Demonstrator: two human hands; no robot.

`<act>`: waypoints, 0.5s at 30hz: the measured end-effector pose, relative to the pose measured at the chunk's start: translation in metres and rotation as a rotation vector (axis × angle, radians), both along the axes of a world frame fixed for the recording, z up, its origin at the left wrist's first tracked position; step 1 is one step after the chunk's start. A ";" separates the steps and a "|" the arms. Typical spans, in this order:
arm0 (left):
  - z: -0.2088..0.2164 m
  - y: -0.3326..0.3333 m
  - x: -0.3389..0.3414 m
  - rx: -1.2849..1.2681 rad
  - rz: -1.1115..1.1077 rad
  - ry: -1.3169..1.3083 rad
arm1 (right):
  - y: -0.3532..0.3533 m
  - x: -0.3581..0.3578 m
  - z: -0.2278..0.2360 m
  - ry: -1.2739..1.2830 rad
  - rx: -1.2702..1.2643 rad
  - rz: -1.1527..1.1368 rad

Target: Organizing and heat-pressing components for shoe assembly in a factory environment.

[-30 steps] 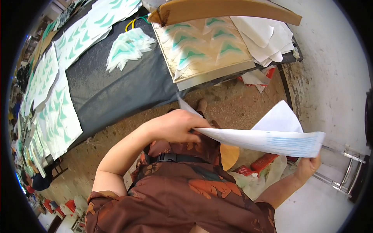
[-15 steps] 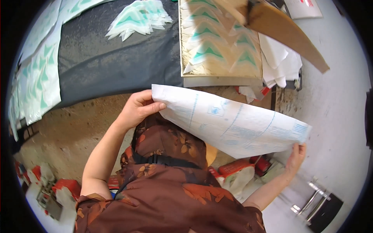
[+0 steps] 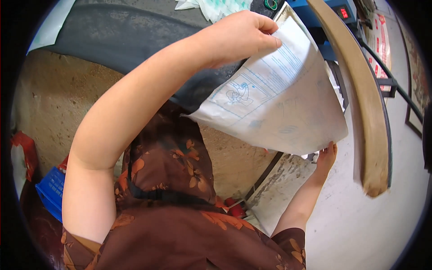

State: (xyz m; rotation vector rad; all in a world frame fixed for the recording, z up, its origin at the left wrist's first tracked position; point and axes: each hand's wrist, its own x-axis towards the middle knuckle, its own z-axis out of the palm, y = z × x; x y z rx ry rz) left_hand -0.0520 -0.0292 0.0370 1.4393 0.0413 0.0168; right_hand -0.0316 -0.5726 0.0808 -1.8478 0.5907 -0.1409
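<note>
A large white paper sheet (image 3: 279,96) with blue line drawings and text stretches between my hands. At its far edge my left hand (image 3: 252,38) pinches it, thumb and fingers closed near the board's corner. My right hand (image 3: 327,156) grips the near right edge, its fingers partly behind the paper. Its left corner droops over the edge of the black-covered table (image 3: 130,40). Most of the tan-edged board (image 3: 284,18) is hidden under or behind the sheet. Beyond my left hand lie several thin white pieces with green marks (image 3: 216,8).
A long curved tan bar (image 3: 360,99) rises close to the sheet's right side. Behind it stands a blue machine (image 3: 315,20) with a red lit display. A green ring-shaped roll (image 3: 271,4) lies on the table. Low at left is a blue plastic container (image 3: 51,189).
My left hand has reached forward and right with its edge of the sheet, bringing the paper over the board. My right hand has shifted slightly up and left. The view has turned rightward.
</note>
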 end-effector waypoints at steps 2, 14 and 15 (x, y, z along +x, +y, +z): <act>-0.004 0.008 0.010 -0.013 0.026 0.095 | 0.019 0.028 -0.001 0.011 -0.050 0.003; -0.056 0.009 0.095 -0.157 0.301 0.191 | -0.011 0.153 -0.026 0.060 -0.133 0.170; -0.058 0.011 0.096 -0.118 0.287 0.178 | -0.007 0.158 -0.029 0.067 -0.129 0.185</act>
